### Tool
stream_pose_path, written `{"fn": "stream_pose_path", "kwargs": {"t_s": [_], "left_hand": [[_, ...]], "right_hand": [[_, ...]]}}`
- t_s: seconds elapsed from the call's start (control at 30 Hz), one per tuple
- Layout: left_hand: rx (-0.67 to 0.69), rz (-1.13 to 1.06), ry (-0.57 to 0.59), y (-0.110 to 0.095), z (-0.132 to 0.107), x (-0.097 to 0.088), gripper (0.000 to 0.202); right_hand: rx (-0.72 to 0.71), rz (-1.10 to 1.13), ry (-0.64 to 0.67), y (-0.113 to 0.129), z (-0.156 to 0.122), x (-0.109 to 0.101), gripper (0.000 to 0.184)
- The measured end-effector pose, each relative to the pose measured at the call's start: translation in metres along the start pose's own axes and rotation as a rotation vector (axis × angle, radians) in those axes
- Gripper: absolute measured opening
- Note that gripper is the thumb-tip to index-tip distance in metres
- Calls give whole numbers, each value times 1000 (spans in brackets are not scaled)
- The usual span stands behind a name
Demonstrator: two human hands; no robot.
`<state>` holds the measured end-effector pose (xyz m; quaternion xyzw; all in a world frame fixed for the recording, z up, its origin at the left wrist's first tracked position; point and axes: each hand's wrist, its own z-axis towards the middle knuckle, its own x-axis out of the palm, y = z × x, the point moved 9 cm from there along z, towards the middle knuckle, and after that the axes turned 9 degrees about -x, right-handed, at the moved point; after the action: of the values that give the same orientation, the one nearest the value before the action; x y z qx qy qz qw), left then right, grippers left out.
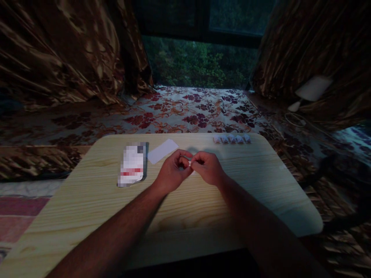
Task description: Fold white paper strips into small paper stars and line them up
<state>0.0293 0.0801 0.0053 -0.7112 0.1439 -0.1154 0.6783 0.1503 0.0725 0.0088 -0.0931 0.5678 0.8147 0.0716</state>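
Observation:
My left hand (176,170) and my right hand (208,166) meet above the middle of the table. Both are closed in a pinch on a small white piece, probably paper (190,163), which my fingers mostly cover. Just beyond my left hand, a flat white paper rectangle (163,150) lies at a slant. Left of it is a white packet (131,160) with a red band, its face blurred out. Several small whitish folded pieces (232,139) sit in a row at the far right of the tabletop.
The pale wood-grain table (101,200) has rounded corners. Behind it is a ledge with a floral cloth (197,108), below a window (203,61) between brown curtains (95,46). A white lamp (314,88) with a cord stands at the right.

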Motion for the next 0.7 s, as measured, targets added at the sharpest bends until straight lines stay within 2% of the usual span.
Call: {"fn": "stream_pose_path", "kwargs": {"t_s": [0.17, 0.43, 0.7], "left_hand": [[-17, -25, -64, -2, 1, -9, 38], [-8, 44, -117, 0, 3, -18, 26], [-53, -15, -71, 6, 5, -15, 28]], "right_hand": [[18, 95, -12, -1, 2, 0, 10], [53, 104, -48, -12, 4, -5, 7], [49, 69, -46, -5, 1, -6, 7]]}}
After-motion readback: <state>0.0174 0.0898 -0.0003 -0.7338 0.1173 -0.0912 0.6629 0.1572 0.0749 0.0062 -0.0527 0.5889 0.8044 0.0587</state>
